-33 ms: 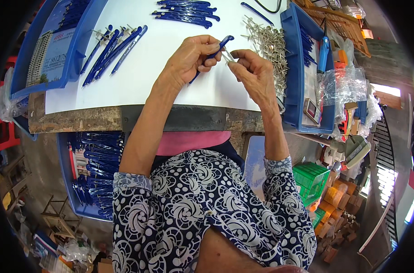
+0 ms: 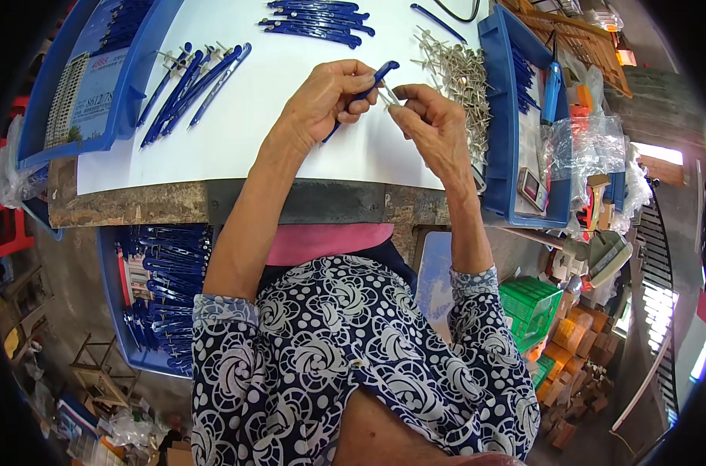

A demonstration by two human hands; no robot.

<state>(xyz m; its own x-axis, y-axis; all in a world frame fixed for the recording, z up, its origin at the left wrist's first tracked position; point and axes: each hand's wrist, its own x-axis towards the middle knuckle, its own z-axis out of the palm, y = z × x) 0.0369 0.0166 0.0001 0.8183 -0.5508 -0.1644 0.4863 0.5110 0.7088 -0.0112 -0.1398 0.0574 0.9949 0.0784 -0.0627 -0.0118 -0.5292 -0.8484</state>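
Over the white sheet on the bench, my left hand is closed around a slim dark-blue strip with a curled end. The strip's lower end sticks out below the fingers. In a pinch, my right hand holds a small silvery metal pin against the strip's upper part. Whether the pin passes into the strip is hidden by the fingers. Beside the right hand lies a heap of similar metal pins with flat round heads. Several blue strips with pins standing out of them lie left of my hands.
More blue strips lie at the far middle, and a single strip near the pins. Blue trays stand at the left and right; the right one holds strips and a small device. Below the bench edge, another tray is full of strips.
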